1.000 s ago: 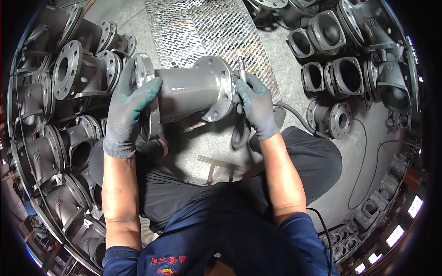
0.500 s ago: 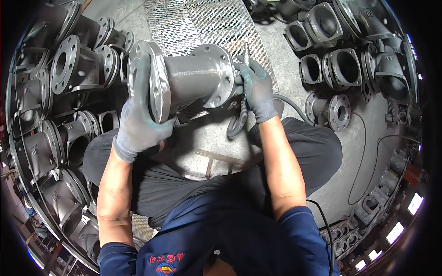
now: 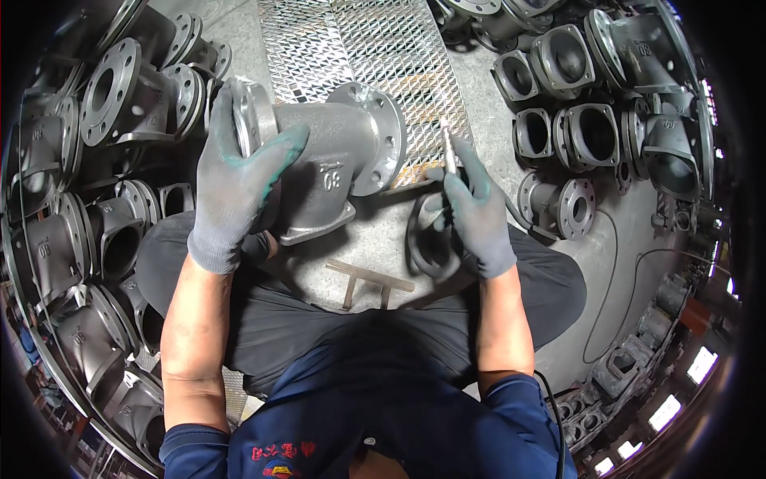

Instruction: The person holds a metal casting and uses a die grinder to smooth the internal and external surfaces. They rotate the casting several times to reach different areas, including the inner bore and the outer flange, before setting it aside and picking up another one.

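A grey cast-metal valve body (image 3: 315,148) lies in front of me, with a round bolt-holed flange at each end and a square-ended branch toward me. Closed around its left flange, my left hand (image 3: 235,188), in a grey glove, has its thumb across the body. To the right of the casting, my gloved right hand (image 3: 476,203) grips a slim metal air grinder (image 3: 449,152), its tip pointing away from me. The grinder is apart from the right flange. A dark coiled hose (image 3: 431,247) hangs below that hand.
Patterned metal plate (image 3: 383,48) covers the floor ahead. Stacked grey valve castings (image 3: 112,96) crowd the left, and more castings (image 3: 590,120) stand at right. One flanged casting (image 3: 558,206) lies beside my right knee. A T-shaped metal bar (image 3: 369,276) is between my legs.
The valve body has turned, bringing its square-ended branch into view toward me. My right hand has drawn back from the right flange, nearer to me, with the grinder. My left hand's thumb now crosses the body.
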Demonstrator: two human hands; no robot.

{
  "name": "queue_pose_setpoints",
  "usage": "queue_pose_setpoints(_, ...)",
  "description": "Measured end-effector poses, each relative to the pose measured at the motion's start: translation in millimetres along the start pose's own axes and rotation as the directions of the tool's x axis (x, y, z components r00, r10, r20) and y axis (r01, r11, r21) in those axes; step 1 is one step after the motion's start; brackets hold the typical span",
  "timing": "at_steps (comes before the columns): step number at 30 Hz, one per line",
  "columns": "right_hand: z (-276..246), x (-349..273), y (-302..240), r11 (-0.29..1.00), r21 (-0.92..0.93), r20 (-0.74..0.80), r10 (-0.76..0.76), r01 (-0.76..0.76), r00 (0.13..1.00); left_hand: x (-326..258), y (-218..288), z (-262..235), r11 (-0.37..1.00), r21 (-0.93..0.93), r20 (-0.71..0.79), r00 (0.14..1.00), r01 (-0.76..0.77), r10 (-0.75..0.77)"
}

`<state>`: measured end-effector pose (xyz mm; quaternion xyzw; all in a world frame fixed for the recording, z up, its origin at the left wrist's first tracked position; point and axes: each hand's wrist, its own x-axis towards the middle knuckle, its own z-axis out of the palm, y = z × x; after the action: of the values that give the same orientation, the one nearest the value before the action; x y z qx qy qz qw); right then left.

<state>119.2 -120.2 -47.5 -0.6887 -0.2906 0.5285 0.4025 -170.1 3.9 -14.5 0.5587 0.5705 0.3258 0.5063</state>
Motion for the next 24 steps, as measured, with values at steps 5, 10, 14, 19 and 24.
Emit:
queue_pose_setpoints(5,2.2,-25.5,1.0,0.94,-0.266,0.195,-0.165,0.214,0.967,-0.4,6.9,10.3,0.999,-0.04,-0.023,0.999,-0.031,0.03)
queue_pose_setpoints(10,14.8,-8.8,36.4,0.836,-0.455,0.252,-0.209,0.307,0.945,-0.4,-8.1,9.4,0.999,0.003,-0.068,0.996,-0.049,0.049)
queue_pose_setpoints(14,21.6,-7.1,39.7,0.763,-0.514,0.223,-0.323,0.393,0.92,-5.4,-12.2,8.9,0.993,0.094,-0.077,0.994,-0.068,0.075)
queue_pose_setpoints(19,25.6,-6.9,29.4,0.778,-0.521,0.18,-0.3,0.35,0.937,-7.4,-21.5,5.4,0.992,0.029,-0.047,0.992,-0.12,0.121)
queue_pose_setpoints(24,22.9,-11.1,30.7,0.741,-0.562,0.196,-0.311,0.366,0.93,-3.7,-18.7,5.7,0.997,0.039,-0.082,0.994,-0.064,0.067)
